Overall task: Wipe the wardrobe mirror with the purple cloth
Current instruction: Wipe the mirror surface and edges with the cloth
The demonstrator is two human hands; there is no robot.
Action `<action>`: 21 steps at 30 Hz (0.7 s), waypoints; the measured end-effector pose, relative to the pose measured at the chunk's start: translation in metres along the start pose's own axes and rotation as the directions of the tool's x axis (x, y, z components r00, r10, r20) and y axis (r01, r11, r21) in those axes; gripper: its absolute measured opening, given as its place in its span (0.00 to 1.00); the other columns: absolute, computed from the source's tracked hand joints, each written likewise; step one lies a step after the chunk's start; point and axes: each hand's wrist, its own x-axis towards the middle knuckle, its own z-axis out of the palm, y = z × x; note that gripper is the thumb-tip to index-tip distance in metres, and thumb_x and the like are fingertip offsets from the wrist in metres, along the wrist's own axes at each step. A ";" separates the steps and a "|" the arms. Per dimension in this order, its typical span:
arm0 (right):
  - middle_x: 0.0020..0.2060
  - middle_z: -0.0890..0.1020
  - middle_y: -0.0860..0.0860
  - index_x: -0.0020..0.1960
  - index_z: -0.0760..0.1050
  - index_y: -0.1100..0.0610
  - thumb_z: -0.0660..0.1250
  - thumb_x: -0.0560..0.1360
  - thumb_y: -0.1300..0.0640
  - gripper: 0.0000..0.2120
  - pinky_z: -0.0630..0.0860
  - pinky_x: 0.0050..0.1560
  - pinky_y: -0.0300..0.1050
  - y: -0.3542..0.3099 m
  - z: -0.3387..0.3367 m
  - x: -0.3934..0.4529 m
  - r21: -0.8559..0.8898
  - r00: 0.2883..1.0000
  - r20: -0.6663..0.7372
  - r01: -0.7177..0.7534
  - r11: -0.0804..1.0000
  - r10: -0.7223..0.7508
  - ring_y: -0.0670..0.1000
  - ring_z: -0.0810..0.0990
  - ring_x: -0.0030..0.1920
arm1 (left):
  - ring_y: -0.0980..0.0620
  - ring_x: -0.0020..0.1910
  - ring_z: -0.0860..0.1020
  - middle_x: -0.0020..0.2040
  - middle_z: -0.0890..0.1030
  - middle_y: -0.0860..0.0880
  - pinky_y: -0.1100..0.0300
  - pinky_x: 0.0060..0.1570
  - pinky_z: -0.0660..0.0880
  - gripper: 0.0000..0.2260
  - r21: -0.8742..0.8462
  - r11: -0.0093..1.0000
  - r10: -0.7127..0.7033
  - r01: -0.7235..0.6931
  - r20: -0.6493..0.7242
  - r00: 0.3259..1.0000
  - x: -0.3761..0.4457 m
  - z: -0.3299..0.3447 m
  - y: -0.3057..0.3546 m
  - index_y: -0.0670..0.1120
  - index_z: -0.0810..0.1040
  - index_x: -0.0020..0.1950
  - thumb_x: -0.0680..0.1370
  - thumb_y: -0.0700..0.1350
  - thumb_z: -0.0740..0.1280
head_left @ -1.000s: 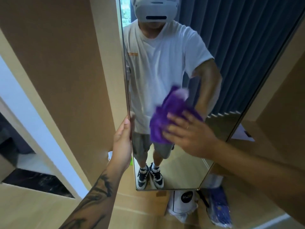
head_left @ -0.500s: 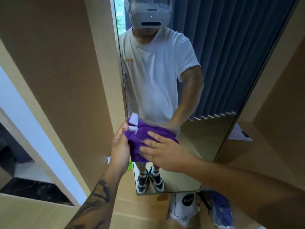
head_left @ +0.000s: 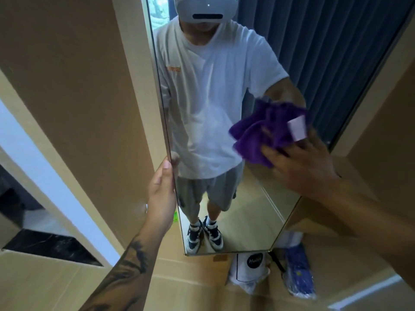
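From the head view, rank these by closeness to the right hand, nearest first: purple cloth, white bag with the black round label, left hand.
1. purple cloth: under the fingers of the right hand, pressed on the mirror.
2. left hand: across the glass, gripping the mirror's left edge.
3. white bag: on the floor below the mirror's bottom edge.

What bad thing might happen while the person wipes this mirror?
The left hand grips the mirror by its bare edge, so a thumb may smudge the glass. The right hand pushes the purple cloth near the far edge, which might swing the door. Bags lie on the floor underfoot.
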 end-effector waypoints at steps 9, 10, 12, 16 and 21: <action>0.76 0.64 0.70 0.75 0.67 0.68 0.57 0.80 0.61 0.25 0.60 0.77 0.64 -0.119 0.030 -0.034 0.451 0.257 0.170 -0.879 0.156 0.951 0.71 0.64 0.76 | 0.57 0.67 0.80 0.64 0.84 0.53 0.69 0.59 0.76 0.20 0.031 1.000 0.000 0.001 -0.018 1.000 -0.001 0.003 0.004 0.52 0.81 0.66 0.81 0.60 0.58; 0.75 0.65 0.71 0.74 0.67 0.70 0.56 0.79 0.60 0.25 0.62 0.76 0.66 -0.143 0.032 -0.027 0.467 0.184 0.219 -0.882 0.063 0.958 0.73 0.65 0.74 | 0.57 0.67 0.80 0.65 0.84 0.53 0.70 0.58 0.76 0.22 0.037 0.999 0.001 -0.001 -0.012 1.000 -0.001 0.003 0.005 0.51 0.80 0.67 0.81 0.59 0.58; 0.72 0.67 0.73 0.70 0.71 0.70 0.56 0.79 0.60 0.23 0.63 0.74 0.69 -0.186 0.032 -0.011 0.457 0.178 0.311 -0.889 0.017 0.934 0.74 0.68 0.71 | 0.57 0.68 0.79 0.66 0.83 0.52 0.70 0.58 0.75 0.24 0.039 0.999 0.001 -0.001 -0.004 1.000 0.000 0.003 0.005 0.47 0.78 0.70 0.81 0.59 0.58; 0.68 0.73 0.69 0.61 0.77 0.61 0.60 0.75 0.57 0.18 0.66 0.71 0.72 -0.257 0.030 0.009 0.403 0.598 0.359 -0.792 0.459 0.716 0.75 0.72 0.67 | 0.52 0.70 0.78 0.68 0.81 0.44 0.61 0.66 0.75 0.25 -0.014 1.000 -0.012 0.012 -0.024 1.000 0.001 0.001 0.001 0.41 0.77 0.72 0.84 0.58 0.60; 0.75 0.73 0.52 0.72 0.73 0.47 0.64 0.76 0.58 0.25 0.66 0.74 0.62 -0.236 0.049 -0.008 0.374 0.956 0.211 -0.270 0.887 0.202 0.60 0.71 0.75 | 0.45 0.69 0.78 0.68 0.82 0.42 0.46 0.73 0.72 0.24 0.042 0.999 -0.027 0.028 -0.020 0.999 0.004 -0.003 -0.003 0.44 0.79 0.70 0.83 0.59 0.59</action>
